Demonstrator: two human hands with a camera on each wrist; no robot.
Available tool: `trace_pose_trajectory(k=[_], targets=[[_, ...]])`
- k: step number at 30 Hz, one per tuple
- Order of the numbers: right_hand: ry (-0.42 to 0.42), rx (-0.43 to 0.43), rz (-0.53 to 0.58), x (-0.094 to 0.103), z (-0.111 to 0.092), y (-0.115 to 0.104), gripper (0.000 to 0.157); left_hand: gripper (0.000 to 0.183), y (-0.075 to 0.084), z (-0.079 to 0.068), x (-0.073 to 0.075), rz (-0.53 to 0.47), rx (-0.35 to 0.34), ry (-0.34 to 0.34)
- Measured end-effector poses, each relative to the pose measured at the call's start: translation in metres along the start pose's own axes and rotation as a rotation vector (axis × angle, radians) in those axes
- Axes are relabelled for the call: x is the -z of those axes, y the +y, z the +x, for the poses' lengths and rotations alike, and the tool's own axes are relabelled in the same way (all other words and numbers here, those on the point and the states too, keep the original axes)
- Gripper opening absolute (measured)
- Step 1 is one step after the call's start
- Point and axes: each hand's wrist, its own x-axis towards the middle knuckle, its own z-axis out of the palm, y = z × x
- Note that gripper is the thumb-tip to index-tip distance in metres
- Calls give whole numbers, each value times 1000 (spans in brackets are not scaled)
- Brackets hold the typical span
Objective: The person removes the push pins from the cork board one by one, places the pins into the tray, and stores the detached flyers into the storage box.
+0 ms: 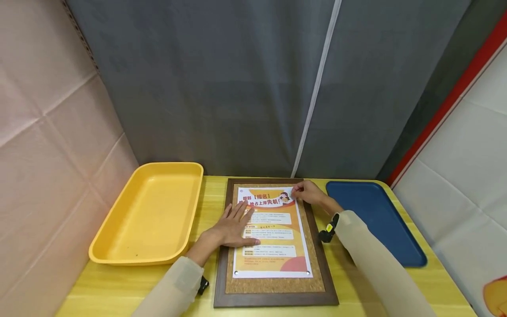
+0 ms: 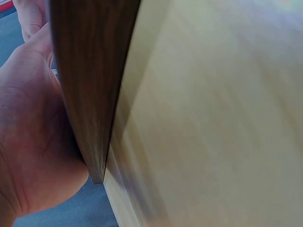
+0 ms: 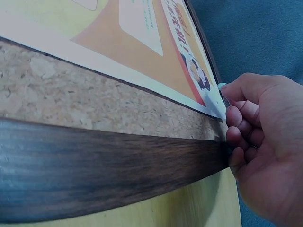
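Note:
A printed orange and white poster (image 1: 273,259) lies on a cork board (image 1: 277,286) with a dark brown wooden frame (image 1: 277,300). Silver thumbtacks show at both lower corners, one of them at the right (image 1: 308,273). My left hand (image 1: 233,226) rests flat with spread fingers on the poster's left side; its palm edge lies over the frame in the left wrist view. At the poster's upper right corner, my right hand (image 1: 309,192) has its fingers curled and pinches a small pale thing like a thumbtack (image 3: 221,86). The fingertips mostly cover it.
A yellow tray (image 1: 148,257) stands left of the board on the yellow wood-patterned table (image 1: 206,264). To the right lies a dark blue tray (image 1: 372,211). A grey curtain (image 1: 222,110) hangs behind the table, with light panels at both sides.

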Motion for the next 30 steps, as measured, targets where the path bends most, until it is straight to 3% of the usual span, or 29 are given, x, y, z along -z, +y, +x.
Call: trace_pose_trajectory(k=[10,30], targets=[[-13,21,27,11,-10,4,10,110,6,1,-1,48,33,-14],[-53,79,2,43,-30,17,14,111,9,2,1,62,32,-13]])
